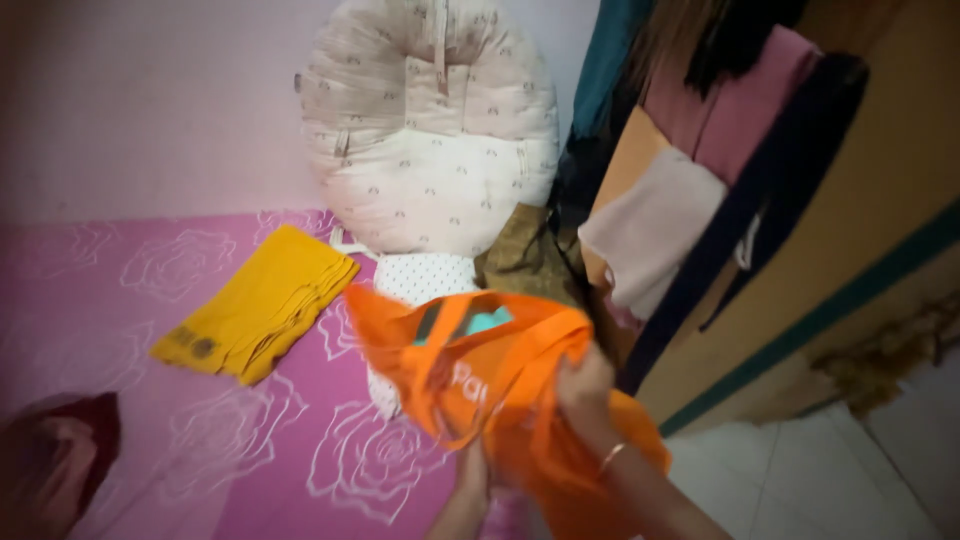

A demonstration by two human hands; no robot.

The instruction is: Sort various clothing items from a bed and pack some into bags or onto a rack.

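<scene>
Here, both hands work an orange bag [490, 375] at lower centre.
Right hand [583, 385] grips its top edge, left hand [472, 470] clutches underneath, apparently spreading it; a folded yellow cloth [262, 302] lies left on the pink bed [130, 400].

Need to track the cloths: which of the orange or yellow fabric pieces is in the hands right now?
The orange bag, held up by both the left hand and right hand. The folded yellow cloth lies untouched on the pink sheet.

light: soft, even | blur: motion smear throughout | corners: perhaps slightly dim
</scene>
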